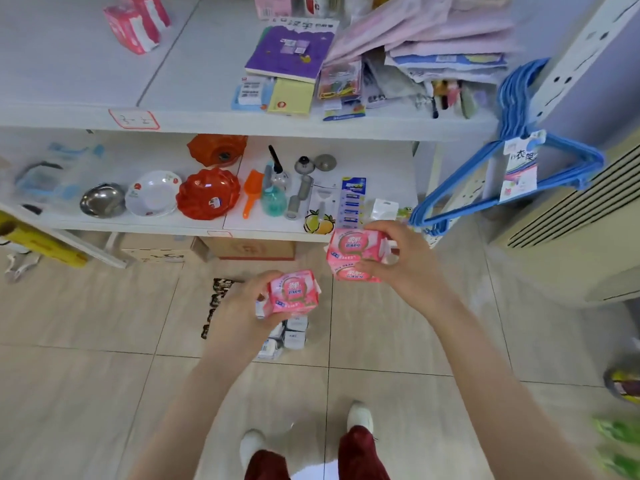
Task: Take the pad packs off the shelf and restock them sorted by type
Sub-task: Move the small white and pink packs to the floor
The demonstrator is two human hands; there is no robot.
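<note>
Head camera: we look down at our two hands in front of a white shelf unit. Our left hand [235, 306] curls its fingers round one pink pad pack [294, 292], held over the tiled floor [86, 375]. Our right hand [408, 261], higher and close to the front edge of the lower shelf [259, 233], pinches a stack of two matching pink packs [356, 254] between thumb and fingers. Directly beneath the left hand, a small cluster of white packs [292, 337] lies on the floor. Near the back left corner of the upper shelf [69, 81], a few more pink packs [138, 22] stand together; we cannot tell whether they are already restocked or waiting to come off. The lower shelf carries bowls [152, 194] and no pads that we can see. We judge the work to be partway: packs are off and grouped by colour, yet the three in hand and the white ones on the floor need shelf places
</note>
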